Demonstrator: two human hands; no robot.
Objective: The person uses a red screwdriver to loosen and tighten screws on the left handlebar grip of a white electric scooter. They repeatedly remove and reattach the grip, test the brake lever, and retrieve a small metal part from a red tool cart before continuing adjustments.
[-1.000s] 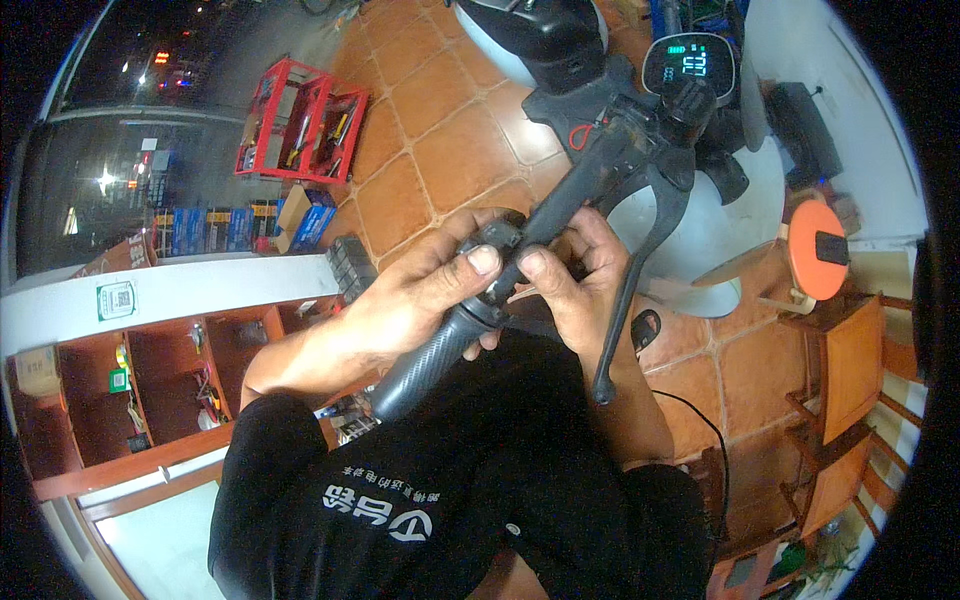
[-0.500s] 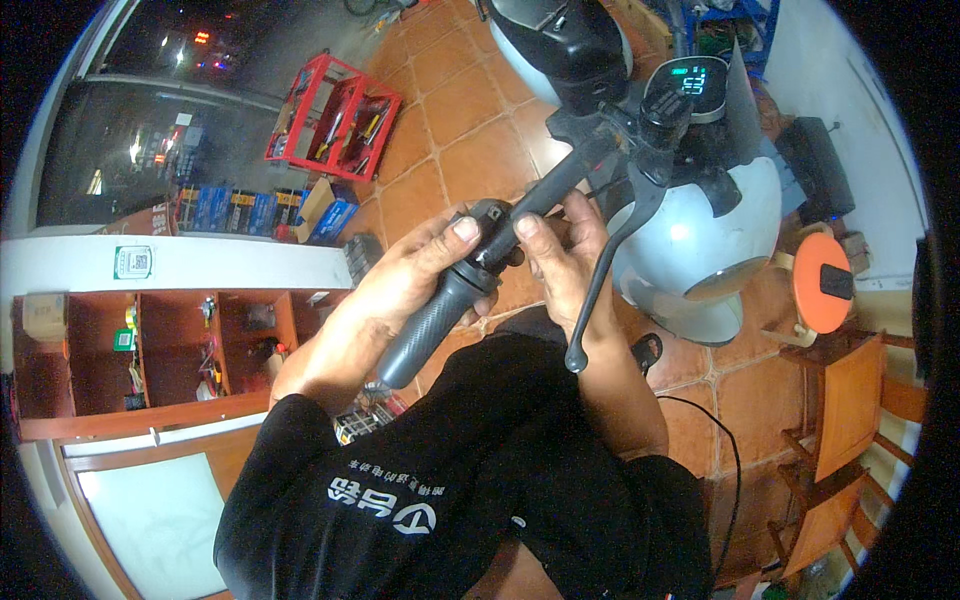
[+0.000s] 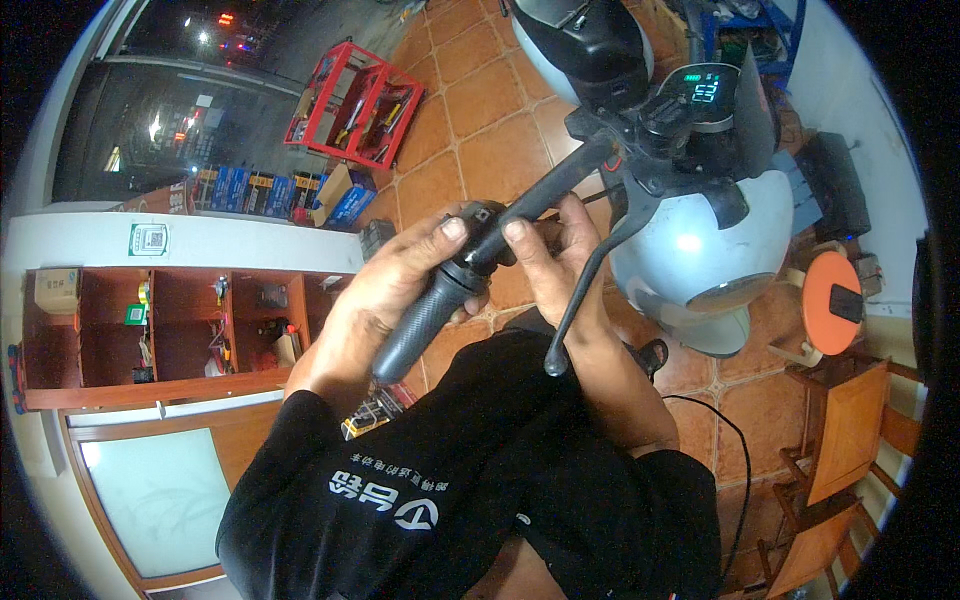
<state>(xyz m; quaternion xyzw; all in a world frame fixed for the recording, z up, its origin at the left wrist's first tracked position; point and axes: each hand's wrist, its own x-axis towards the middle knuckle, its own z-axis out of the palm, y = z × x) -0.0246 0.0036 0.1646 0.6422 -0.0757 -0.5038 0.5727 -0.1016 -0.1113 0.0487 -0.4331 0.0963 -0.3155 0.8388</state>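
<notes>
Left hand (image 3: 405, 268) wrapped around black switch (image 3: 483, 213) at far end of rubber grip (image 3: 425, 322). Right hand (image 3: 555, 262) pinching handlebar (image 3: 560, 185), mid-scene, running near-left to far-right. Brake lever (image 3: 584, 290) right.

Matt, rubbery, textured handlebar sleeve (image 3: 424, 326)

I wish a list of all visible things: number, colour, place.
Handlebar: 1, black, centre
Grip: 1, black, handlebar's lower end
Brake lever: 1, black, right of grip
Display: 1, black, upper right
Rounded shell: 1, pale blue, right
Tool rack: 1, red, upper left
Boxes: several, mostly blue, left
Shelf unit: 1, brown, left
Stool: 1, orange seat, right
Chairs: 2+, brown, lower right
Cable: 1, black, lower right
Floor tiles: many, orange, centre
Shirt: 1, black, bottom
Left hand: 1, bare, around grip
Right hand: 1, bare, on handlebar
</notes>
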